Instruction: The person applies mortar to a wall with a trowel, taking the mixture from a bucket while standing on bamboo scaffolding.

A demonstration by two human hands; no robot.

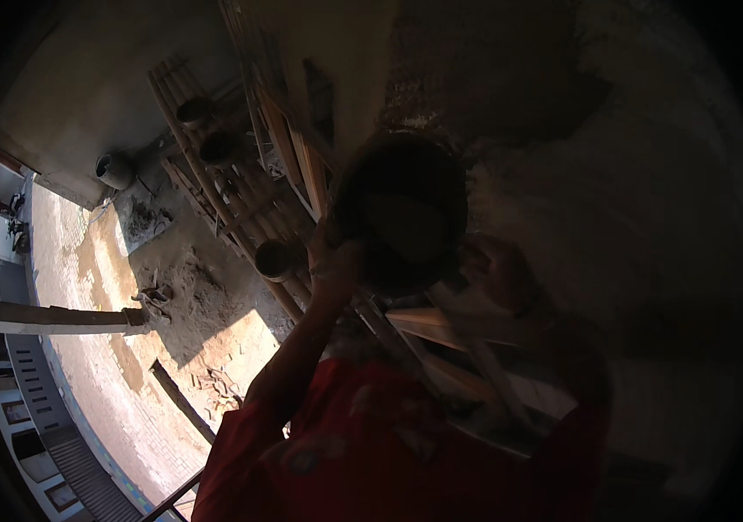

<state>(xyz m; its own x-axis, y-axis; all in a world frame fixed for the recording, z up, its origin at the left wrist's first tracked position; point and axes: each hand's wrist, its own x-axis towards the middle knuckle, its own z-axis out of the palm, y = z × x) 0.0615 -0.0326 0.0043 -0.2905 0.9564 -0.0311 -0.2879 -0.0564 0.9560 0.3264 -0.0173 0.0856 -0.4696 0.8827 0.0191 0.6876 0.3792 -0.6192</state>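
Observation:
A round dark bucket hangs in front of me, close to the wall, with a dull grey mass inside that looks like mortar. My left hand is closed on its near left rim. At the bucket's right side, my right hand has its fingers curled inward. Deep shadow hides what those fingers grip, and whether they touch the rim I cannot tell.
Bamboo scaffolding below left carries several dark buckets, one near my left forearm. Wooden planks lean by the wall. Far below lie a sand heap, a tipped bucket and sunlit paving.

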